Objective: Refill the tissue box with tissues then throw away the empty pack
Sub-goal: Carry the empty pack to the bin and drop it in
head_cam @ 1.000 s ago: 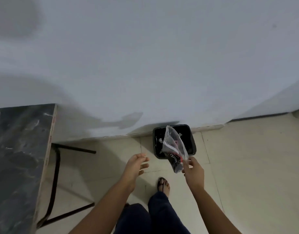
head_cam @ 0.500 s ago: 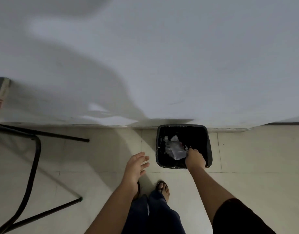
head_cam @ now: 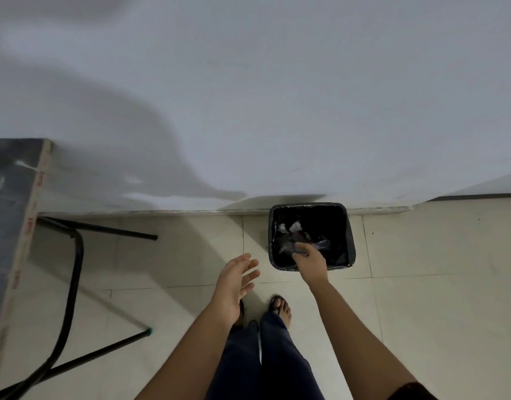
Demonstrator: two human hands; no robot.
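1. Progress: the last step, binning the empty pack (head_cam: 312,241), is judged nearly done. The pack is seen inside the black bin (head_cam: 351,235) by the wall, approx. at its middle.
2. The tissue box isn't in view, so the refill can't be confirmed.
3. Right hand (head_cam: 309,259) is reached over the bin's near rim, fingertips at the pack. Whether it's gripped or already let go can't be told.
4. Left hand (head_cam: 234,281) is held wide, fingers spread, nothing in it, just beside the bin's left side.
5. Left to do: release the pack if it's held, withdraw the hand.
6. Count: 1 bin, 1 pack, a few white scraps (head_cam: 289,226) in the bin, 1 table (head_cam: 9,203), 2 hands.
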